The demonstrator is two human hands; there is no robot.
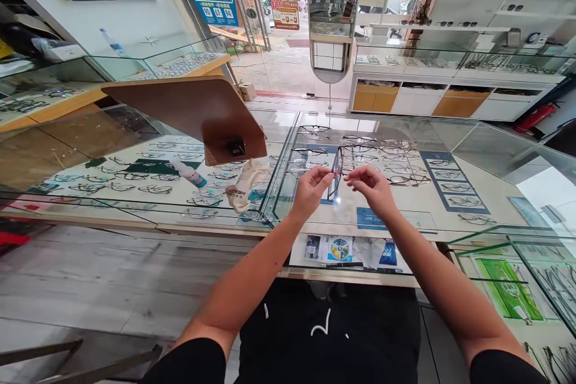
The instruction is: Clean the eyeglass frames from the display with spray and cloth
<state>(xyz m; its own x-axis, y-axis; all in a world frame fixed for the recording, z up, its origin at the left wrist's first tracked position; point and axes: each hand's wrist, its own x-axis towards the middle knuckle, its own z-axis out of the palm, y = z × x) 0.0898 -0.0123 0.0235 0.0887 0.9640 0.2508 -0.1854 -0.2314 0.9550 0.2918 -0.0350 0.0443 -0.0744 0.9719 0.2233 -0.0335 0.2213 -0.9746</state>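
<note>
Over the glass display counter, a pair of thin dark-rimmed eyeglasses [340,160] is held up between my hands, turned nearly edge-on. My left hand [314,191] pinches it with thumb and forefinger at the left side. From the other side, the fingertips of my right hand [369,187] are closed at the frame; the exact spot they grip is too small to make out. Below the glass behind both hands lie rows of other eyeglasses [407,180]. A blue card [371,218] lies just under my right wrist.
Left of my hands stand a brown-backed mirror or panel [189,111], a crumpled beige cloth [247,183] and a small spray bottle [189,173] on the glass counter [281,177]. Leaflets and a pen [342,264] lie in the nearer section. An oval standing mirror [330,54] is beyond.
</note>
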